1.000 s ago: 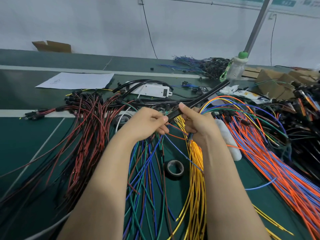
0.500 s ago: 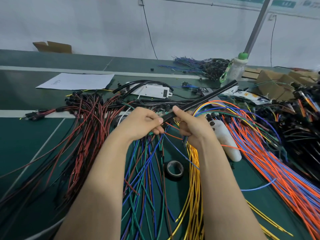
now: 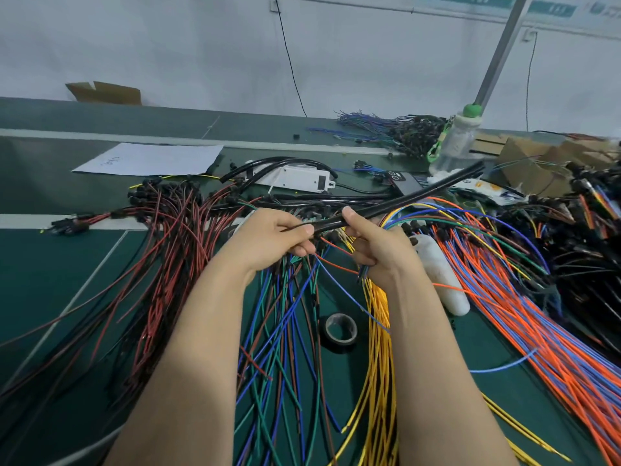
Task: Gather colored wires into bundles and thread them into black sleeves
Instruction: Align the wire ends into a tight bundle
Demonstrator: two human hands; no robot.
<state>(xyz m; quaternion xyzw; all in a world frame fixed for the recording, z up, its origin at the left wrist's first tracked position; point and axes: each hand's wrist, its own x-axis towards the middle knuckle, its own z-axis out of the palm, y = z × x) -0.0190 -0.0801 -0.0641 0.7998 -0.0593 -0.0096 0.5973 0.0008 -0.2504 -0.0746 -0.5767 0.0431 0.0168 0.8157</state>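
A long black sleeve (image 3: 420, 193) runs from between my hands up to the right, over the coloured wires. My right hand (image 3: 373, 243) grips its near end with thumb on top. My left hand (image 3: 272, 237) pinches a thin bundle of wires at the sleeve's mouth; blue, green and brown wires (image 3: 289, 331) hang down from under it. Yellow wires (image 3: 379, 348) trail below my right hand. A blue and an orange wire cross between the hands.
Red and black harness wires (image 3: 161, 250) fan out at left. Orange and blue wires (image 3: 524, 311) lie at right beside a white cylinder (image 3: 440, 277). A black tape roll (image 3: 339, 331) lies between my forearms. A white box (image 3: 295, 178), paper sheet (image 3: 151, 159) and bottle (image 3: 457, 142) stand behind.
Both hands have shifted slightly up and away, still holding sleeve and wires. The sleeve's far end has swung further right and up.
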